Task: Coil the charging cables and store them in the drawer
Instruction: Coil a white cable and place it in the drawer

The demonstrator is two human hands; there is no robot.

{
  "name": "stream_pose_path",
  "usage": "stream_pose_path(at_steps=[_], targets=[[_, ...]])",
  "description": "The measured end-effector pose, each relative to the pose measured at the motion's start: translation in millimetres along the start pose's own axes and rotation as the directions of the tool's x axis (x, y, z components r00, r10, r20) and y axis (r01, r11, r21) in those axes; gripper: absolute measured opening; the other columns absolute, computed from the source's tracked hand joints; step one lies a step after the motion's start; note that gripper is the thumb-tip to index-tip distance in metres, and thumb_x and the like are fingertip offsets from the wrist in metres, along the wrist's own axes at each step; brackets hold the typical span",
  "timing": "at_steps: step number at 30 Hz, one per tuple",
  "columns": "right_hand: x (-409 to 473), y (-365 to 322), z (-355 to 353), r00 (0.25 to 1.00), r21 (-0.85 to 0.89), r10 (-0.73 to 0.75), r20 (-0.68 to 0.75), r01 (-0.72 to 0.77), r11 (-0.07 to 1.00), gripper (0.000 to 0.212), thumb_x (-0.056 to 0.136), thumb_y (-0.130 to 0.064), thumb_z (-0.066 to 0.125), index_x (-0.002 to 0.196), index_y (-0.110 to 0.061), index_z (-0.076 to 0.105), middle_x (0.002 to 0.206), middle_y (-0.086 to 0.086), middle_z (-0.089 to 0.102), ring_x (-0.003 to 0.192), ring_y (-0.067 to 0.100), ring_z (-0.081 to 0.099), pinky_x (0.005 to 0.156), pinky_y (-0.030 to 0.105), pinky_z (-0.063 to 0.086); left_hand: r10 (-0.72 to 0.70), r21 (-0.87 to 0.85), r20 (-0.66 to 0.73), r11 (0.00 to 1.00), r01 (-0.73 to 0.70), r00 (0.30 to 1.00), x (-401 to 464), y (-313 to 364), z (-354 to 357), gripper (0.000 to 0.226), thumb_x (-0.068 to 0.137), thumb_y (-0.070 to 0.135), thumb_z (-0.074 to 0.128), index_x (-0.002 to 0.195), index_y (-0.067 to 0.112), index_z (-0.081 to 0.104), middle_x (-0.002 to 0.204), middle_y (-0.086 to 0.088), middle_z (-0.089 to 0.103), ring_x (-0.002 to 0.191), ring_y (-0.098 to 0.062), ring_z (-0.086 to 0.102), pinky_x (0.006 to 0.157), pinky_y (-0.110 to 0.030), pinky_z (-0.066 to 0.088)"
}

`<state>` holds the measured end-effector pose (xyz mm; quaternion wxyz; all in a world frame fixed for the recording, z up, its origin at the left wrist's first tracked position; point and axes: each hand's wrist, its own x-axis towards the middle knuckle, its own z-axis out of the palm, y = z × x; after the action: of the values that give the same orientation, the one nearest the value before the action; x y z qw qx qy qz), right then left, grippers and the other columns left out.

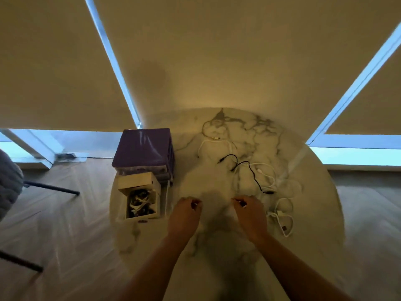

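Head view: left hand (pixel 184 211) and right hand (pixel 249 210) each pinched, grip contents unclear; drawer (pixel 141 205) open with cables.

Dim, warm-toned scene; cold daylight leaks through gaps between blinds (pixel 217 51). Soft overall blur, strong wide-angle edge distortion.

I note a round marble-patterned surface (pixel 314 213), pale with grey veining, occupying the near centre of my view. Beyond its far edge hang beige roller blinds (pixel 217 51), drawn most of the way down, with bright strips of window (pixel 358 153) showing below and between them. A white window frame member (pixel 28 144) runs diagonally at far left. The floor (pixel 65 224) lies under a pale, creased covering. At the left edge I see a grey cushioned chair (pixel 8 181) with dark legs.
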<state>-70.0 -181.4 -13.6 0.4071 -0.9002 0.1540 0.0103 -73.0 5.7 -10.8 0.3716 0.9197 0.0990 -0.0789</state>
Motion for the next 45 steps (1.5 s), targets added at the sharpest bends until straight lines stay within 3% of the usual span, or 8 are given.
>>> stream_pose_path(at_steps=[8, 12, 16, 21, 26, 31, 39, 45], targets=[[-11.2, 57.3, -50.8, 0.989, -0.445, -0.097, -0.108, 0.039, 0.895, 0.044, 0.076, -0.003, 0.057, 0.115, -0.021, 0.068, 0.119, 0.01, 0.053, 0.109, 0.032, 0.046, 0.09, 0.043, 0.045, 0.146, 0.018, 0.232, 0.988, -0.154, 0.962, -1.2, 31.6, 33.0, 0.018, 0.092, 0.033, 0.056, 0.107, 0.027, 0.065, 0.106, 0.003, 0.058, 0.089, -0.008, 0.057, 0.076, -0.018, 0.041], [-12.7, 69.9, -63.3, 0.998, -0.353, 0.06, 0.008, -0.053, 0.934, 0.029, 0.09, -0.016, 0.052, 0.114, -0.018, 0.067, 0.116, 0.01, 0.059, 0.105, 0.027, 0.047, 0.09, 0.034, 0.04, 0.147, 0.012, 0.271, 0.988, -0.156, 0.951, -10.2, 31.7, 40.0, 0.019, 0.092, 0.034, 0.057, 0.106, 0.027, 0.066, 0.105, 0.004, 0.06, 0.086, -0.005, 0.055, 0.073, -0.017, 0.038], [-20.3, 54.1, -65.5, 0.997, -0.122, 0.063, 0.054, -0.056, 0.991, 0.017, 0.09, -0.025, 0.062, 0.101, -0.02, 0.074, 0.097, -0.001, 0.069, 0.083, 0.009, 0.057, 0.071, 0.024, 0.04, 0.151, -0.022, 0.3, 0.988, -0.151, 0.942, -19.2, 30.6, 43.2, 0.015, 0.09, 0.03, 0.06, 0.103, 0.027, 0.066, 0.102, 0.004, 0.062, 0.085, -0.007, 0.058, 0.077, -0.021, 0.046], [-23.9, 19.1, -63.1, 0.992, 0.131, 0.069, 0.109, -0.083, 0.988, 0.012, 0.087, -0.029, 0.068, 0.084, -0.021, 0.076, 0.066, -0.006, 0.066, 0.064, 0.009, 0.061, 0.063, 0.025, 0.046, 0.206, -0.083, 0.391, 0.979, -0.188, 0.897, -24.1, 38.0, 40.1, 0.021, 0.088, 0.036, 0.065, 0.106, 0.025, 0.067, 0.103, 0.008, 0.066, 0.087, -0.005, 0.06, 0.076, -0.017, 0.047], [-19.7, -17.7, -66.3, 0.978, 0.356, 0.08, 0.193, -0.145, 0.923, 0.011, 0.087, -0.024, 0.067, 0.088, -0.015, 0.074, 0.07, 0.005, 0.071, 0.064, 0.015, 0.067, 0.064, 0.023, 0.053, 0.253, -0.182, 0.367, 0.963, -0.198, 0.895, -29.3, 51.1, 36.2, 0.044, 0.084, 0.044, 0.068, 0.122, 0.024, 0.059, 0.11, 0.005, 0.057, 0.092, -0.008, 0.058, 0.077, -0.015, 0.044], [-6.1, -32.2, -72.6, 0.975, 0.515, 0.115, 0.19, -0.198, 0.834, 0.018, 0.086, -0.024, 0.069, 0.092, -0.008, 0.074, 0.076, 0.009, 0.073, 0.07, 0.021, 0.07, 0.08, 0.039, 0.058, 0.285, -0.129, 0.361, 0.958, -0.256, 0.888, -23.8, 58.0, 26.2, 0.022, 0.095, 0.035, 0.053, 0.092, 0.023, 0.072, 0.095, 0.0, 0.06, 0.085, -0.01, 0.057, 0.077, -0.027, 0.044], [8.8, -32.3, -92.6, 0.962, 0.771, 0.226, 0.151, -0.258, 0.582, 0.017, 0.086, -0.015, 0.068, 0.093, 0.001, 0.07, 0.075, 0.013, 0.068, 0.064, 0.019, 0.067, 0.07, 0.032, 0.057, 0.137, -0.177, 0.305, 0.98, -0.085, 0.943, -11.7, 52.1, 6.4, 0.033, 0.098, 0.043, 0.045, 0.076, 0.024, 0.061, 0.079, 0.005, 0.067, 0.074, -0.013, 0.06, 0.07, -0.028, 0.044], [14.1, -28.5, -103.0, 0.951, 0.842, 0.267, 0.153, -0.268, 0.469, 0.018, 0.085, -0.008, 0.068, 0.097, 0.006, 0.068, 0.076, 0.015, 0.066, 0.064, 0.021, 0.065, 0.061, 0.028, 0.058, 0.182, -0.205, 0.232, 0.969, -0.134, 0.956, -0.5, 51.9, -9.2, 0.032, 0.095, 0.043, 0.049, 0.074, 0.022, 0.063, 0.084, -0.007, 0.066, 0.075, -0.017, 0.059, 0.076, -0.038, 0.047]])
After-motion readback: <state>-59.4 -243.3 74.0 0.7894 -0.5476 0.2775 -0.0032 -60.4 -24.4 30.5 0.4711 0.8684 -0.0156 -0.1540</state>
